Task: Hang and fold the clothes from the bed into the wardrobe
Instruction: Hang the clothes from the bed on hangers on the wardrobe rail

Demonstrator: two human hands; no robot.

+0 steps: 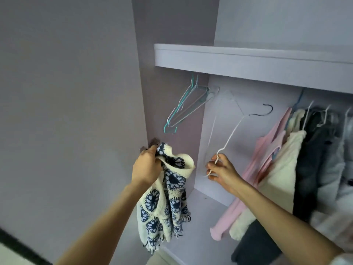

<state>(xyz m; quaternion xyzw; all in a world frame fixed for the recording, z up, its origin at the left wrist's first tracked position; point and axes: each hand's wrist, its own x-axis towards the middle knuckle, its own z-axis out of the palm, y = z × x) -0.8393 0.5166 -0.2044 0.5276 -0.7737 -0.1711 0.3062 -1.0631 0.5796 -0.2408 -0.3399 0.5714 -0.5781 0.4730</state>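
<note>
Step in hand, as judged: hanging stage, garment and hanger both picked, not yet joined. Next move likely calls for threading hanger shoulder into neck opening.

Left hand (147, 167) fingers curled, gripping cream knitted garment with navy floral motifs (168, 203) at top edge; rest dangles before wardrobe.

Right hand (221, 169) pinches thin white wire hanger (232, 133), hook uppermost.

Empty hangers (183, 106) hang at the far left under the shelf (248, 60), hung clothes (298, 159) at the right (a bare gap between them).
</note>
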